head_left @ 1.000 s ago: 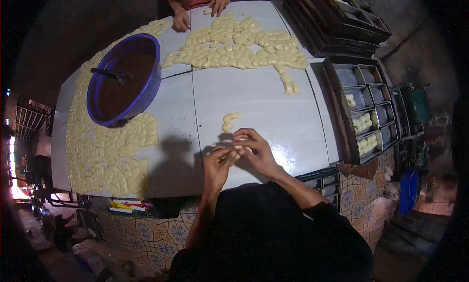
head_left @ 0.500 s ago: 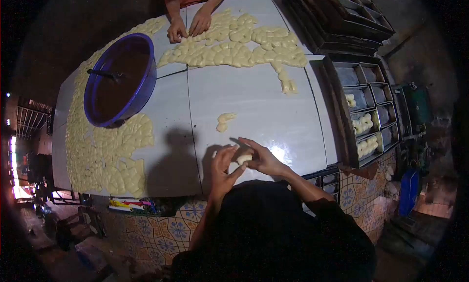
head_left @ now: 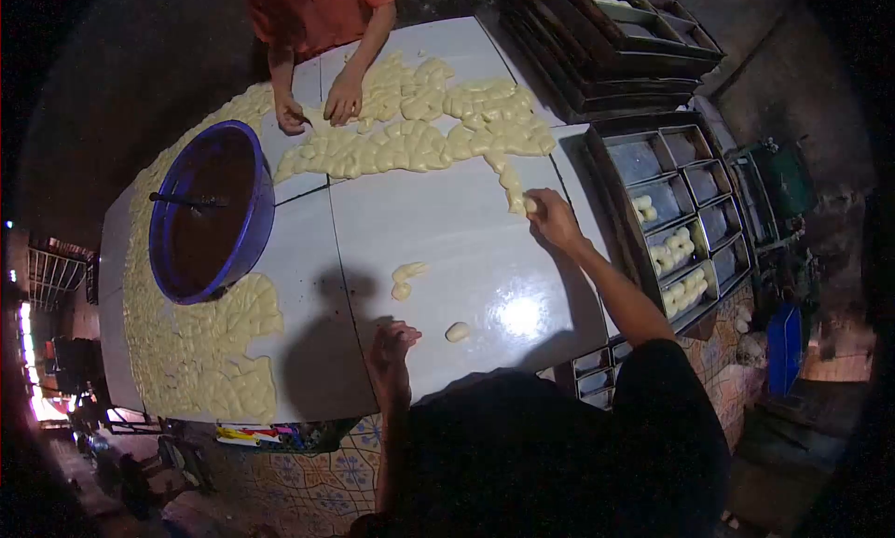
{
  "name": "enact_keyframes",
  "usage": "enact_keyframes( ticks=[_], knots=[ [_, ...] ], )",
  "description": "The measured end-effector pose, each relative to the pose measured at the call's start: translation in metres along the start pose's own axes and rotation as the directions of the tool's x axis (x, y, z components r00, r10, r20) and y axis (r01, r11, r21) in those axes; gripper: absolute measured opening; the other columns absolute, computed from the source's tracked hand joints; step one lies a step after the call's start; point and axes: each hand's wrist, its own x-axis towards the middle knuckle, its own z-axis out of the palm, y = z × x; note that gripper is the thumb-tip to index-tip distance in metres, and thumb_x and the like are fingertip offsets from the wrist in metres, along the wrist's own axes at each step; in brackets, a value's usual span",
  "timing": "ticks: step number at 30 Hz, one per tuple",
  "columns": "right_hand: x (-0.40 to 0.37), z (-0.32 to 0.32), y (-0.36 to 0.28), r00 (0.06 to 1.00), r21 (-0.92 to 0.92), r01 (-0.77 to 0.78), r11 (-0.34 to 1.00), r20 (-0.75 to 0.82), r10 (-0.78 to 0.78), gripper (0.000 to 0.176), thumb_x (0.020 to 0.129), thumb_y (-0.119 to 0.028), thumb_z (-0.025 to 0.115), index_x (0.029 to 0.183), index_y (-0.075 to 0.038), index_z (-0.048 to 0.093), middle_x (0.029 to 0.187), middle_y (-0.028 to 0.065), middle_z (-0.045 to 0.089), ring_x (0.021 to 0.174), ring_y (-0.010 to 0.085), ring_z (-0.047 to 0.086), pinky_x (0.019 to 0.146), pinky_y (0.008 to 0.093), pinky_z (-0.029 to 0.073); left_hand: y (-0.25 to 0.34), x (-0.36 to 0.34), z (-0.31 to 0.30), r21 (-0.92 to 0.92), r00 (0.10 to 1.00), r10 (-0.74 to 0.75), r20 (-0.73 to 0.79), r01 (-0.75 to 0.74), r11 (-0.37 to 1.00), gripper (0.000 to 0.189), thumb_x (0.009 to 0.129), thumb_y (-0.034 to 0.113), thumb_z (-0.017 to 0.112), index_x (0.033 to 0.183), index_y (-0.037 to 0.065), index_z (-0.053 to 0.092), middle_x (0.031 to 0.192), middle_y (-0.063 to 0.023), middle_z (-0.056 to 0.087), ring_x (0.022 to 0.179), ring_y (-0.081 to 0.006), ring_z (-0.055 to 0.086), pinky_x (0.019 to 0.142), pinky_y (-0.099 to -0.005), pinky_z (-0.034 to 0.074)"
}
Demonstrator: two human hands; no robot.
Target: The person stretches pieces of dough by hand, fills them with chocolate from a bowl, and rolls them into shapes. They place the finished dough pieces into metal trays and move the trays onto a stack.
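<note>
My right hand (head_left: pixel 557 221) reaches forward over the table and pinches dough at the near end of a narrow dough strip (head_left: pixel 506 177). That strip joins a broad sheet of pale dough pieces (head_left: pixel 410 146) lying close together. My left hand (head_left: pixel 392 347) hovers near the table's front with bent fingers slightly apart and nothing visible in them. Between my hands and nearer to me lies a small smooth dough ball (head_left: pixel 458 332). A small irregular dough scrap (head_left: pixel 405 279) sits just beyond my left hand.
A purple basin (head_left: pixel 260 202) of brown filling, with a dark handle in it, stands at left beside more dough (head_left: pixel 224 389). Divided metal pans (head_left: pixel 643 156), some holding dough balls, line the right edge; others are stacked behind. Across the white table (head_left: pixel 438 212), a co-worker's hands (head_left: pixel 343 100) touch dough.
The dough ball that was between my hands now lies on the table. My right hand has moved forward and right to the dough strip. My left hand has drawn back left.
</note>
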Motion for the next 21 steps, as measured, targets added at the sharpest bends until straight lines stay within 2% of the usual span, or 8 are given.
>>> enact_keyframes(
  ticks=[3,6,10,13,18,19,20,21],
  knots=[
    [-0.050,-0.011,-0.064,0.989,0.107,-0.068,0.992,0.136,0.053,0.020,0.083,-0.018,0.063,0.094,-0.001,0.064,0.076,0.0153,0.058,0.071,0.0292,0.059,0.068,0.0392,0.047,-0.018,-0.001,-0.007,-0.013,0.999,0.025,0.035,-0.024,1.000,0.020,0.089,0.011,0.059,0.101,-0.005,0.057,0.090,-0.0118,0.062,0.085,-0.0195,0.063,0.079,-0.0319,0.051],
    [-0.119,0.004,-0.109,0.918,0.507,-0.353,0.786,0.348,0.189,0.036,0.077,-0.009,0.074,0.111,-0.005,0.065,0.119,0.0083,0.048,0.103,0.0194,0.054,0.086,0.0329,0.049,-0.029,-0.012,-0.003,0.035,0.993,-0.090,0.073,0.087,0.996,0.024,0.091,0.011,0.059,0.107,-0.006,0.057,0.093,-0.0125,0.063,0.087,-0.0192,0.063,0.080,-0.0309,0.051],
    [-0.129,0.003,-0.196,0.902,0.759,-0.401,0.512,0.423,0.080,0.036,0.085,-0.002,0.064,0.121,-0.002,0.060,0.127,0.0078,0.042,0.114,0.0196,0.050,0.092,0.0304,0.048,-0.013,-0.024,0.020,0.127,0.944,-0.090,0.317,0.052,0.991,0.034,0.094,0.007,0.055,0.125,-0.005,0.052,0.105,-0.0101,0.062,0.103,-0.0146,0.057,0.086,-0.0274,0.048],
    [-0.126,0.027,-0.223,0.972,0.721,-0.210,0.660,0.228,0.061,0.029,0.087,-0.002,0.062,0.116,0.001,0.061,0.113,0.0077,0.049,0.102,0.0147,0.054,0.081,0.0255,0.049,0.011,-0.032,0.036,0.029,0.962,0.171,0.213,-0.181,0.983,0.032,0.089,0.001,0.061,0.121,-0.005,0.058,0.111,-0.0102,0.062,0.103,-0.0142,0.057,0.084,-0.0252,0.048],
    [-0.119,0.056,-0.253,0.984,0.610,-0.125,0.783,0.179,0.017,0.022,0.092,-0.014,0.058,0.107,0.001,0.065,0.099,0.0087,0.054,0.082,0.0169,0.056,0.075,0.0269,0.046,0.001,-0.030,0.016,0.021,0.991,0.117,-0.058,-0.116,0.993,0.025,0.083,-0.001,0.068,0.107,-0.006,0.064,0.100,-0.0097,0.067,0.090,-0.0118,0.061,0.079,-0.0232,0.048],
    [-0.108,0.063,-0.253,0.991,0.518,0.013,0.856,0.105,-0.079,0.023,0.094,-0.016,0.054,0.107,0.000,0.065,0.109,0.0114,0.049,0.089,0.0202,0.055,0.081,0.0307,0.046,-0.001,-0.030,0.009,0.059,0.992,0.105,-0.064,-0.101,0.993,0.024,0.083,-0.001,0.068,0.106,-0.005,0.065,0.101,-0.0097,0.067,0.090,-0.0111,0.060,0.078,-0.0228,0.049],
    [-0.107,0.064,-0.259,0.953,0.749,-0.281,0.600,0.294,0.078,0.026,0.096,-0.020,0.050,0.105,-0.001,0.065,0.118,0.0118,0.045,0.107,0.0249,0.051,0.087,0.0346,0.045,-0.001,-0.028,0.004,0.093,0.993,0.093,-0.072,-0.086,0.992,0.023,0.083,-0.001,0.068,0.105,-0.005,0.065,0.102,-0.0096,0.066,0.091,-0.0105,0.060,0.077,-0.0225,0.049],
    [-0.101,0.056,-0.271,0.968,0.719,-0.163,0.676,0.249,-0.031,0.027,0.095,-0.022,0.050,0.105,-0.002,0.064,0.122,0.0113,0.046,0.115,0.0262,0.046,0.092,0.0357,0.043,0.010,-0.030,0.002,0.162,0.990,0.135,-0.032,-0.128,0.978,0.018,0.084,0.000,0.066,0.102,-0.003,0.066,0.099,-0.0084,0.067,0.087,-0.0105,0.061,0.075,-0.0225,0.049]
  ],
)
